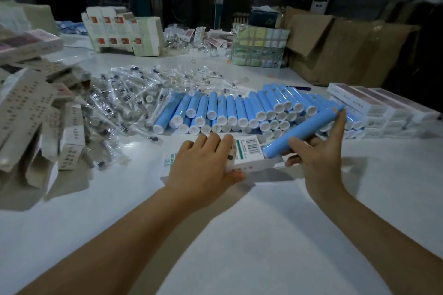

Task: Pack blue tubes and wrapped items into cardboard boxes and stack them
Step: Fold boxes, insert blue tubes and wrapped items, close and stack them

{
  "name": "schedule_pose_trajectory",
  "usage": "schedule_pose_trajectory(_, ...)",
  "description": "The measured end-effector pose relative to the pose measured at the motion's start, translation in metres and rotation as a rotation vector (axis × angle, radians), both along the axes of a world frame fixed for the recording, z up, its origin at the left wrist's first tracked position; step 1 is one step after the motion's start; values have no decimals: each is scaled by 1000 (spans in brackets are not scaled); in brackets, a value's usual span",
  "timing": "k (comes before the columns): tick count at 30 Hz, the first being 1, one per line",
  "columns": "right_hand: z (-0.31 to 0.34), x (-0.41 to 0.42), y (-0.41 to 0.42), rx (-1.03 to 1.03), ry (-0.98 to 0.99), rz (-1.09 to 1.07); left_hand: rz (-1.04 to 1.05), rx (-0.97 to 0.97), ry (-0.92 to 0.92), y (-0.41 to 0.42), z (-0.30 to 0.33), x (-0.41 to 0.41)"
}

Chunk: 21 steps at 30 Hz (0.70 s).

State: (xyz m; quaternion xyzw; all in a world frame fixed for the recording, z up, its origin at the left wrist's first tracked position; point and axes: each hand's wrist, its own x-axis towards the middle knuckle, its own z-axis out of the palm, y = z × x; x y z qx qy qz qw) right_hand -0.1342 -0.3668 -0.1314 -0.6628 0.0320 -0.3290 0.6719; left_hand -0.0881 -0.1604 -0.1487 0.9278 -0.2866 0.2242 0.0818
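My right hand (316,153) grips a blue tube (304,133) held slantwise, its lower end at the open end of a small white carton (249,151) with a barcode flap. My left hand (203,163) holds that carton down on the white table, fingers over its top and thumb at its near side. Behind the carton lies a stacked row of blue tubes with white caps (239,112). A heap of clear-wrapped items (134,93) spreads to the left of the tubes.
Flat and folded cartons (36,112) pile at the left. Packed white boxes (378,112) are stacked at the right. Large brown cardboard boxes (342,48) and a wrapped bundle (260,45) stand at the back, with carton sheets (122,31) at the back left.
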Motion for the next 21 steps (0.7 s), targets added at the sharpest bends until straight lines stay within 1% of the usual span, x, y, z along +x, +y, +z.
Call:
schedule_pose_trajectory(3, -2, 0, 7, 98, -18, 38, -14, -20, -2, 0, 2, -4)
schedule_pose_trajectory(7, 4, -1, 0, 392, -29, -56, 2, -17, -1, 1, 4, -4)
schedule_pose_trajectory(9, 4, -2, -3, 406, -8, -91, 19, -25, 0, 1, 3, -4)
schedule_pose_trajectory(10, 3, -3, -2, 374, 7, -91, 24, -26, 0, 1, 3, -4)
schedule_pose_trajectory(12, -2, -2, 1, 242, 50, -95, 30, -19, -6, -1, 2, -3)
schedule_pose_trajectory(16, -15, -1, 11, -163, 131, -134, 33, -40, 6, -2, 2, -3)
schedule_pose_trajectory(17, -16, 0, 13, -217, 130, -136, 29, -46, 22, -2, 2, -2)
schedule_pose_trajectory(21, -1, 3, 16, -268, 95, -160, 38, -6, 46, 2, 4, -1)
